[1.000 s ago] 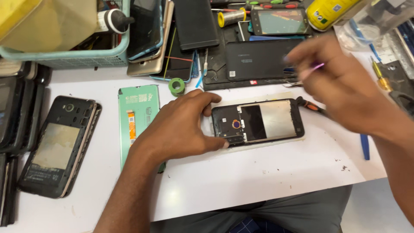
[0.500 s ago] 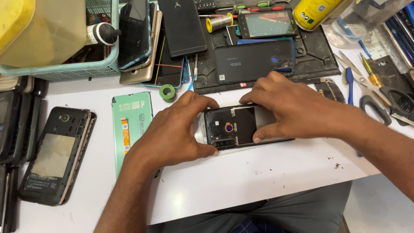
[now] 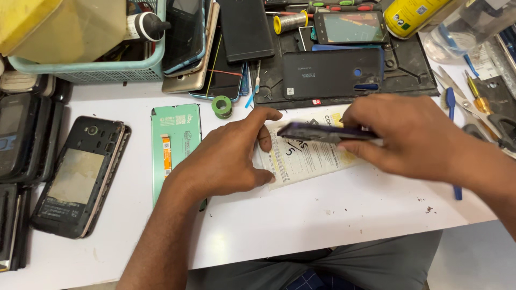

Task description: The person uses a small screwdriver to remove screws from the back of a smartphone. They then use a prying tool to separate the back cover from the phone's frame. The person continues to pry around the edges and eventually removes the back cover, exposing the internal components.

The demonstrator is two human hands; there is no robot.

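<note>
My right hand [image 3: 408, 137] grips a dark, opened phone [image 3: 317, 132] and holds it edge-on, tilted, a little above the white table. Under it lies a clear plastic packet with a yellow and white paper [image 3: 306, 158]. My left hand [image 3: 226, 156] rests flat on the table with its fingertips on the packet's left edge and the thumb near its lower corner. The left hand holds nothing.
A green display panel [image 3: 176, 140] lies left of my left hand, an opened black phone [image 3: 80, 174] further left. A small green tape roll [image 3: 221, 106], a black work mat with phones [image 3: 344, 70], a teal basket [image 3: 86, 67], scissors and tools [image 3: 473, 104] surround them.
The phone lay flat on the table under both hands. Now my right hand has lifted it and turned it on edge, uncovering the packet, and my left hand has let go of it.
</note>
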